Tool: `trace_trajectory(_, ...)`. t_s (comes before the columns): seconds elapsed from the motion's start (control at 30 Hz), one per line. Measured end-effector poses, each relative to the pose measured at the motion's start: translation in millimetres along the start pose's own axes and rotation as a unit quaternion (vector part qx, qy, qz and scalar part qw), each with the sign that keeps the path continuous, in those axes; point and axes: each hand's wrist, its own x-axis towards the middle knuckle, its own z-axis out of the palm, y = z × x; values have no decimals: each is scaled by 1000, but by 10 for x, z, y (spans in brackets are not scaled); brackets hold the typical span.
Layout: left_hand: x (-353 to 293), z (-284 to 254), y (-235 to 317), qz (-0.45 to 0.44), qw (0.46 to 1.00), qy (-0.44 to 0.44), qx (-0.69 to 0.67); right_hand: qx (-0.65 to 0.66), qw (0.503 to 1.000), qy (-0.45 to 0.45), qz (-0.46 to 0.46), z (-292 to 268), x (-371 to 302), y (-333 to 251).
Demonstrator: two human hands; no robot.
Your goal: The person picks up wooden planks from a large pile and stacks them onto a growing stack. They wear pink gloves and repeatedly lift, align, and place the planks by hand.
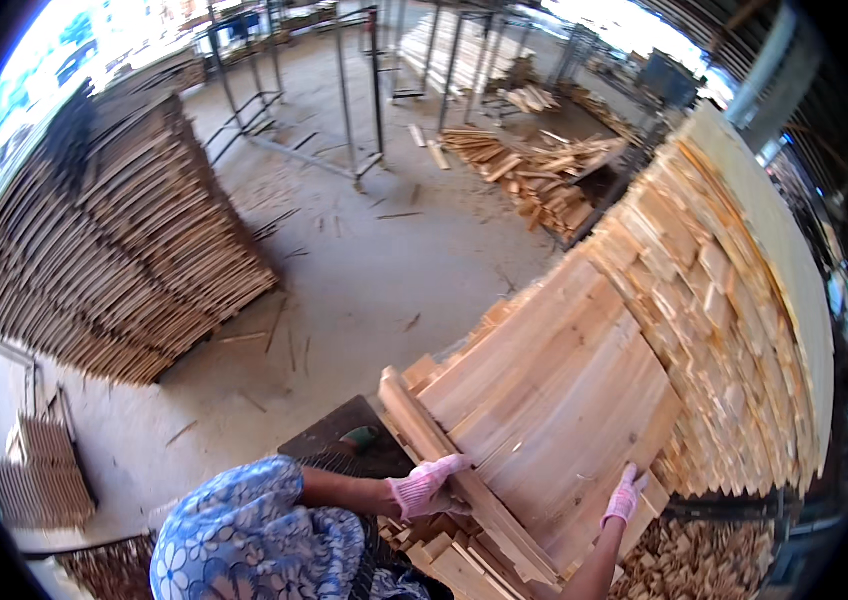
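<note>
My left hand (pixel 431 488), in a pink-and-white knit glove, grips a long wooden batten (pixel 489 507) at its near edge. The batten lies slantwise along the near end of a wide pale panel of wooden boards (pixel 554 380). On the right part of that panel rests my right hand (pixel 624 496), gloved the same way, with its fingers stretched out on the surface. Some of the left fingers are hidden by the batten's edge. Loose wooden slats (pixel 444 560) lie below the batten, close to my body.
A tall stack of pale boards (pixel 714 300) stands just right of the panel. A large stack of thin slats (pixel 124 240) stands on the left, a smaller one (pixel 39 475) below it. Metal frames (pixel 354 100) and a heap of offcuts (pixel 534 170) are farther back on the concrete floor.
</note>
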Motion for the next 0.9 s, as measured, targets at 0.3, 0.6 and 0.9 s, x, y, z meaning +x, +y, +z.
trace_trajectory(0.3, -399, -365, -216, -141, 904, -101, -390, -121, 956, -126, -234, -355, -1264, -1441)
trace_trajectory(0.6, -19, -610, 1205, -53, 880, -156, -445, 132, 779, -608, -76, -629, -2566, -2330)
trace_trajectory(0.9, 452, -854, 1225, 228, 854, -229, 407, -429, 769, -258, -397, -373, -1405, -1497)
